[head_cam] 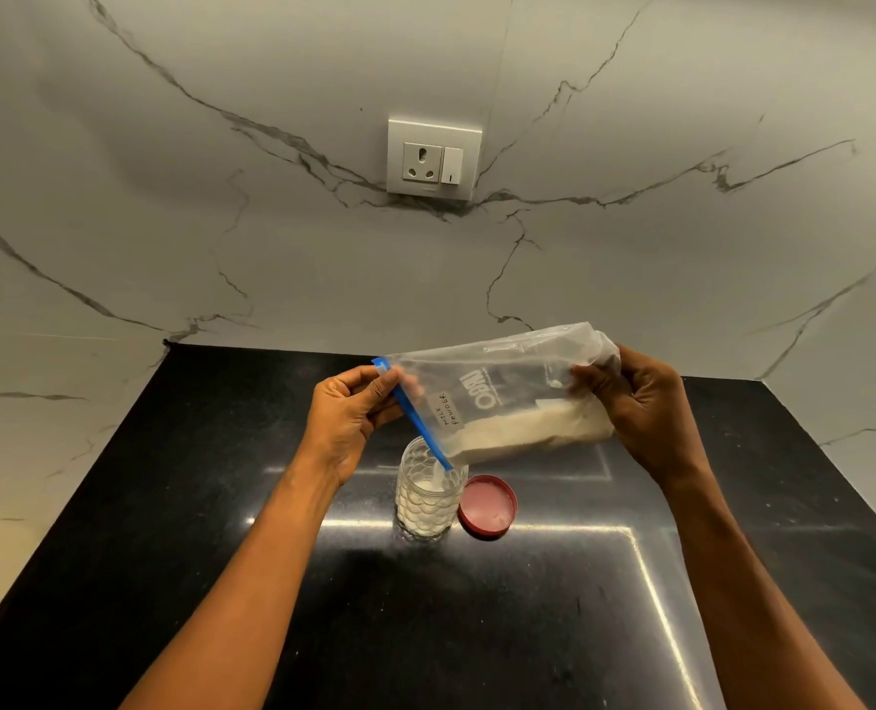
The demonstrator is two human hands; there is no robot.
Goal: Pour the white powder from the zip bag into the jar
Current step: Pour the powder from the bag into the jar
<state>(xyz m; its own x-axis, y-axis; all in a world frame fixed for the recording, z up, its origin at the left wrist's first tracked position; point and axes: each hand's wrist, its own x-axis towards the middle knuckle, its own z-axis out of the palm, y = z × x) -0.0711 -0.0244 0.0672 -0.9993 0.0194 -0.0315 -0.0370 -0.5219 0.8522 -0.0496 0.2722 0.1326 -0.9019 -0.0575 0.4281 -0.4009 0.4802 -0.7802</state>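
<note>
A clear zip bag with a blue zip strip and a "milk powder" label hangs tilted above the counter, its open mouth pointing down left. White powder lies along the bag's lower edge and trickles from the mouth corner into the jar. The clear patterned jar stands upright below, holding white powder. My left hand pinches the bag at the zip end. My right hand grips the raised bottom end.
A red lid lies upside down on the black counter, touching the jar's right side. A marble wall with a white socket plate rises behind. The counter's left edge runs diagonally at the left.
</note>
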